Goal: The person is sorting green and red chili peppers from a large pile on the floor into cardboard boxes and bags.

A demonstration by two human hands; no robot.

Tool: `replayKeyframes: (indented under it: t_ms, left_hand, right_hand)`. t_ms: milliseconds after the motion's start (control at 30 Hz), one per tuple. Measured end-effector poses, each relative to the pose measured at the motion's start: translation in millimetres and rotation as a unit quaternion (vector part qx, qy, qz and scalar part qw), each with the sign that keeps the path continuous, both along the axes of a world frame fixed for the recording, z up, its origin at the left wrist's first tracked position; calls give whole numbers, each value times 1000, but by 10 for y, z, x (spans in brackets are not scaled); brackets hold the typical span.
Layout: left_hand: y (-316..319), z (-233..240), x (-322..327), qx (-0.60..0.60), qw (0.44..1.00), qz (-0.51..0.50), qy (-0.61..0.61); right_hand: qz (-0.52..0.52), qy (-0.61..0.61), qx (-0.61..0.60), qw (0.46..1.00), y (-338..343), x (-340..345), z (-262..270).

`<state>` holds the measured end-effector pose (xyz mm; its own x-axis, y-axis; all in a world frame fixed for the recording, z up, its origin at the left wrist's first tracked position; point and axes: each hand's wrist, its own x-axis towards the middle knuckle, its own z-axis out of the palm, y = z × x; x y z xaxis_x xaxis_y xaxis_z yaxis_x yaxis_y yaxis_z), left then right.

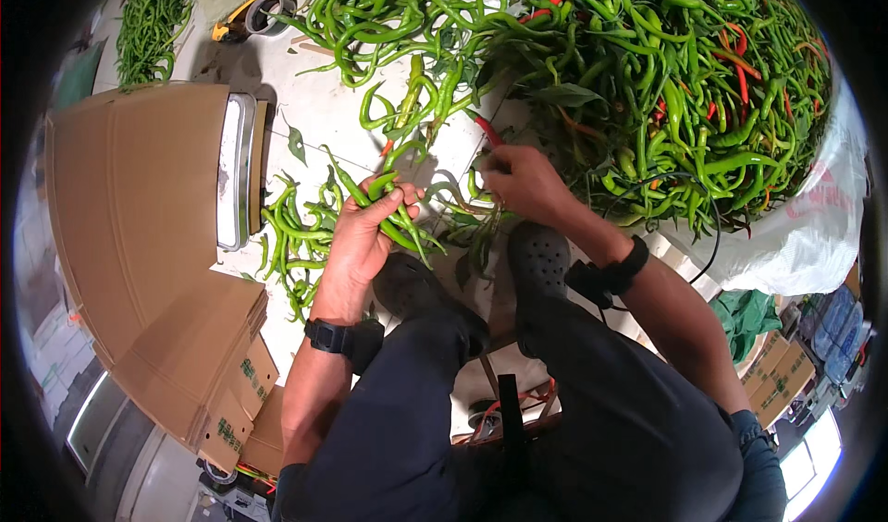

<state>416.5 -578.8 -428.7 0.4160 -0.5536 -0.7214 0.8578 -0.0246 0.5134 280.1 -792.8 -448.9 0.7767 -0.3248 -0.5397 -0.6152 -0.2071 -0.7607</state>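
Observation:
Several green chili peppers (399, 220) lie across the palm and fingers of my left hand (368, 227), with the thumb pressed over them. My right hand (524, 179) is slightly blurred, its fingers curled, at the edge of a large heap of green chili peppers (694, 106). A red chili pepper (489, 131) shows just beyond its knuckles; whether the hand grips it is hidden. Beneath and left of my left hand, a small pile of green chili peppers (291, 224) rests on the pale floor. More loose green peppers (409, 106) lie beyond both hands.
At left stand a large cardboard box (139, 196) and a white-edged scale-like object (237, 172). Tape rolls (270, 14) lie farther off. The heap sits on a white woven plastic sack (798, 244). A black cable (714, 237) loops near my right forearm. My clogs (541, 258) are below my hands.

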Motion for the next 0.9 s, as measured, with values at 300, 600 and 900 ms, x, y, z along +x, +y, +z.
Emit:
replayKeyframes:
  t_ms: [300,600,900]
  left_hand:
    - [140,-139,20,18,997,44,56]
    - [231,-186,-5,4,995,33,97]
    - [229,-41,-98,-38,991,47,119]
  right_hand:
    - [128,-10,-70,989,284,-27,19]
    - [157,-89,-139,974,636,152,-161]
    - [-14,-161,13,987,471,100,-419]
